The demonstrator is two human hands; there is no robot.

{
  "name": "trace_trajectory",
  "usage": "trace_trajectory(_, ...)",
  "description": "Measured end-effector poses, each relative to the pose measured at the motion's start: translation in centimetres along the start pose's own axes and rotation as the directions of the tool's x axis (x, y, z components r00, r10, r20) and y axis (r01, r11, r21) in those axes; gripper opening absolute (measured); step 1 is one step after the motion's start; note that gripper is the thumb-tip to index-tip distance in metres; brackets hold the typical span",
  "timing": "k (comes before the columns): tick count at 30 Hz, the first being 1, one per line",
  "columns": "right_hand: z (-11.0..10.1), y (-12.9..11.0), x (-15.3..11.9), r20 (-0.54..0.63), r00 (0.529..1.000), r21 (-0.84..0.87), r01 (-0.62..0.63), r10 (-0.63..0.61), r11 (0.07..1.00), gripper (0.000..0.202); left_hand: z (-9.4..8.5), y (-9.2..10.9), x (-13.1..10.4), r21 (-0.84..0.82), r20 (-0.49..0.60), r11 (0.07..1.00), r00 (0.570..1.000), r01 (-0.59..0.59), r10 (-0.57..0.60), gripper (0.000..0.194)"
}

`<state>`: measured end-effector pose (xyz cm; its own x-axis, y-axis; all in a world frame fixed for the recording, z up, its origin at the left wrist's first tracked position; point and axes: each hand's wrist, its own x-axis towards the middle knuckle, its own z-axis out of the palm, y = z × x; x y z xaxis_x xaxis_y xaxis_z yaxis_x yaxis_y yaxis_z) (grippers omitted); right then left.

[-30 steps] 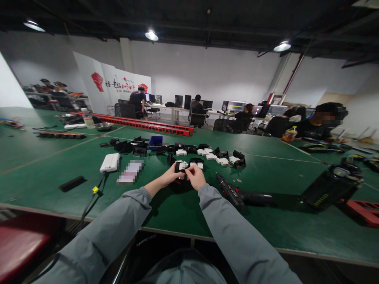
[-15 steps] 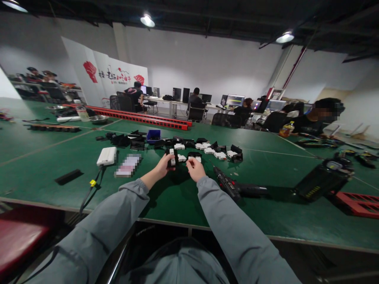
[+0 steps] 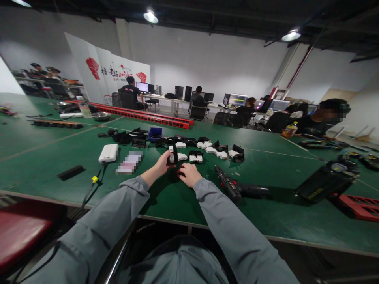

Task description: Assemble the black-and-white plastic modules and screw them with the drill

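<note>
My left hand [image 3: 162, 162] is closed around a black bracket with a white block in it [image 3: 172, 156], held upright above the table. My right hand [image 3: 188, 174] is just to its right and lower, palm down. Its fingers are loosely bent and apart, with the tips near the lower end of the bracket; no held thing shows in them. Beyond the hands lie more white blocks [image 3: 196, 157], several of them seated in black brackets. A black power drill [image 3: 229, 184] lies to the right of my right hand, its bit pointing away from me.
Across the green table [image 3: 266, 154] are a blue bin [image 3: 155, 134], a white power bank [image 3: 108, 153] with a cable, a phone [image 3: 130, 163] and a black strip [image 3: 71, 172]. Long red rails [image 3: 142, 115] lie behind. A black cylindrical device [image 3: 327, 179] is at right; a person [image 3: 314, 122] sits beyond.
My right hand has moved left and toward me from the white blocks in the black bracket, which now show fully. My left hand still holds its bracket. The view has shifted slightly.
</note>
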<state>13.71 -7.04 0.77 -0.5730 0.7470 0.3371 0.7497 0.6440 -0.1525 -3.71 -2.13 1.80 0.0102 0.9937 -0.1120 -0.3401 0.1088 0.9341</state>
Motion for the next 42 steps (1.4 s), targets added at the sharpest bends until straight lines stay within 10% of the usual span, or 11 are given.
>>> trace_trajectory(8,-0.4,0.1,-0.1,0.015,1.000,0.033,0.005,-0.005,0.999,0.010,0.3,-0.7,-0.7,0.165,0.082,0.974,0.986,-0.158,0.146,0.029)
trace_trajectory(33,0.3,-0.2,0.4,-0.064,0.997,0.095,0.057,-0.051,0.994,0.010,0.3,-1.0,-0.8,0.387,-0.014,0.913,0.990,-0.127,0.144,0.040)
trace_trajectory(42,0.1,1.5,0.9,-0.357,0.864,0.626,-0.060,0.354,0.778,0.021,0.5,-1.0,-1.0,0.513,0.059,0.839,0.982,-0.183,0.178,0.045)
